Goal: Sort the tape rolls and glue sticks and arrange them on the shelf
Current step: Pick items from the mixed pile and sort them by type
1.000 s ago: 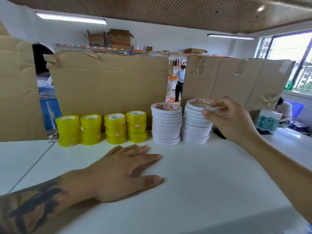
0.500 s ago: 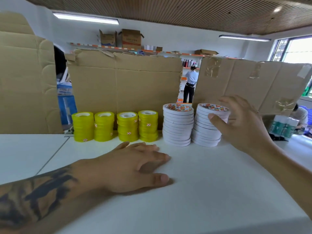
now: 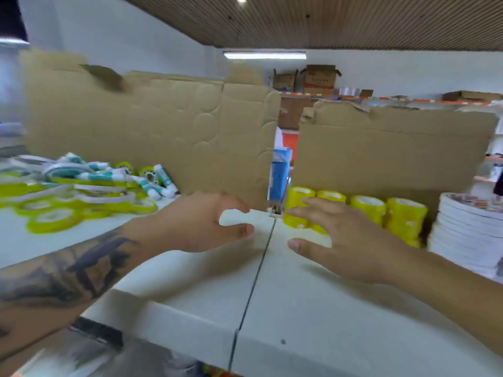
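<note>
- Left hand [image 3: 201, 223] loosely curved, holding nothing, above the smooth white shelf [image 3: 272, 295].
- Right hand [image 3: 351, 240] spread flat, empty, in front of the upright glossy yellow tape stacks [image 3: 367, 208].
- Flat white tape rolls [image 3: 468, 227] stacked far right.
- Glue sticks [image 3: 152, 183] lie jumbled with loose yellow rolls [image 3: 54, 216] on the left, before corrugated cardboard [image 3: 163, 131].

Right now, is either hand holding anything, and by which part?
No. The left hand and the right hand are both empty, fingers loose above the white shelf.
</note>
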{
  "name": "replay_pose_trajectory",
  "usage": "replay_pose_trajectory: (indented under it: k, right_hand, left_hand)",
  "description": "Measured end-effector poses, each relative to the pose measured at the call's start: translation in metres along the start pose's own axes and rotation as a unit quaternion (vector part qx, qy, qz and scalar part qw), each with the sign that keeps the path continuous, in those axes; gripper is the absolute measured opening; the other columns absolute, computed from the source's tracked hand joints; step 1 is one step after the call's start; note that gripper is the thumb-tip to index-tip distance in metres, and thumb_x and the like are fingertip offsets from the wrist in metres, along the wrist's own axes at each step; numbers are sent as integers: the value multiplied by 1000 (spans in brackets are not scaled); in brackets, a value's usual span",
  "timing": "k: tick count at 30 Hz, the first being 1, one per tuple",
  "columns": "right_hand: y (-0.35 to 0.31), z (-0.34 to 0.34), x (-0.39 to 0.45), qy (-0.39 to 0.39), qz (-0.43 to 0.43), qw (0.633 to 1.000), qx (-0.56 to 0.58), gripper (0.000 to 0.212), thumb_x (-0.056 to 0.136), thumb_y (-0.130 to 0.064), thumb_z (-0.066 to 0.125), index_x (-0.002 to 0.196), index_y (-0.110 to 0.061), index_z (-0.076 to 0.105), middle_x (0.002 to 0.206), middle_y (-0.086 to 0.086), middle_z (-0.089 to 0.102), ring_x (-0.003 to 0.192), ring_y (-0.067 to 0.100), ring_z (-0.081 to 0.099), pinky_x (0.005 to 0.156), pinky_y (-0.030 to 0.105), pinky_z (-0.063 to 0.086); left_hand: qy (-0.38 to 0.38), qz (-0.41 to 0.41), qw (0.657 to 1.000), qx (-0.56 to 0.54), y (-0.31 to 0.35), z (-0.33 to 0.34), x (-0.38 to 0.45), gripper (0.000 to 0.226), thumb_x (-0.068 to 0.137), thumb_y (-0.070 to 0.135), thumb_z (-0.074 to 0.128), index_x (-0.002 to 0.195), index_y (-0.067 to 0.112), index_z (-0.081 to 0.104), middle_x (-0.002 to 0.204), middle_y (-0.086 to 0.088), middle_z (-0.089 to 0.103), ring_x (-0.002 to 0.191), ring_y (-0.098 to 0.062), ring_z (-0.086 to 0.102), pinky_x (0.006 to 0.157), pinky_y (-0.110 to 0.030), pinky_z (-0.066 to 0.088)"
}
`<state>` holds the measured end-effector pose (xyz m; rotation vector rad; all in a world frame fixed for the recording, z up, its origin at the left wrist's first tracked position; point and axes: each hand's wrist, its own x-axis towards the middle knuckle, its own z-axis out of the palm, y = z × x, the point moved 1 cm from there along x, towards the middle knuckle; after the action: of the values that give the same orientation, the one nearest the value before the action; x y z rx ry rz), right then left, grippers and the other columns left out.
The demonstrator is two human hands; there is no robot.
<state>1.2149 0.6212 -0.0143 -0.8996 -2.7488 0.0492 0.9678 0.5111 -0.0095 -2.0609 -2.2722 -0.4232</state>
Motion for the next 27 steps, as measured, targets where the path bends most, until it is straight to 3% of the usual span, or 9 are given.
replay_pose_trajectory:
  k: [6, 11, 13, 16, 20, 23, 27]
  right_hand:
    - [-92, 42, 57, -75, -35, 996, 21, 66, 88, -80, 37, 149, -56, 30, 164, -23, 19, 151, 0, 15, 123, 29, 16]
    - [-160, 61, 113, -85, -50, 995, 23, 66, 87, -80, 34, 147, -52, 33, 160, -25, 24, 148, -2, 17, 122, 28, 17]
    - [-183, 67, 132, -84, -55, 994, 30, 66, 87, -79, 34, 147, -51, 34, 155, -29, 26, 145, -4, 20, 121, 26, 19]
    - [-212, 77, 154, -78, -55, 994, 51, 65, 87, -79, 35, 145, -50, 35, 151, -33, 30, 141, -4, 25, 119, 27, 23]
    - [-235, 89, 171, -64, -47, 995, 61, 67, 86, -80, 35, 146, -49, 35, 152, -30, 32, 141, -3, 28, 119, 30, 27]
    - [-240, 91, 173, -55, -37, 996, 63, 65, 87, -79, 35, 144, -50, 37, 150, -30, 33, 139, -5, 29, 118, 30, 29]
    - [-240, 82, 170, -28, -13, 997, 70, 61, 87, -78, 38, 141, -49, 39, 147, -31, 38, 136, -2, 36, 114, 36, 34]
  left_hand:
    - [37, -65, 995, 61, -116, -19, -39, 55, 87, 73, 52, 135, 45, 54, 137, 18, 57, 126, -13, 55, 104, -33, 42]
    - [66, -99, 990, 79, -199, -47, -59, 79, 67, 83, 27, 130, 45, 57, 129, 13, 62, 122, -19, 58, 100, -36, 47]
    - [82, -103, 989, 65, -230, -53, -65, 74, 69, 83, 29, 125, 45, 60, 125, 13, 62, 120, -19, 59, 99, -38, 48]
    - [96, -73, 992, 36, -261, -54, -70, 67, 72, 83, 33, 110, 40, 68, 113, 14, 65, 112, -16, 61, 94, -41, 51]
    - [141, 23, 989, -42, -282, -49, -69, 43, 81, 68, 52, 90, 33, 74, 101, 15, 68, 103, -11, 64, 88, -45, 52]
    - [146, 62, 985, -75, -288, -46, -62, 38, 81, 65, 53, 85, 31, 71, 103, 14, 66, 106, -10, 64, 91, -48, 51]
    - [91, 101, 988, -79, -286, -44, -49, 26, 83, 65, 57, 82, 39, 56, 109, 15, 60, 110, -8, 57, 98, -48, 46]
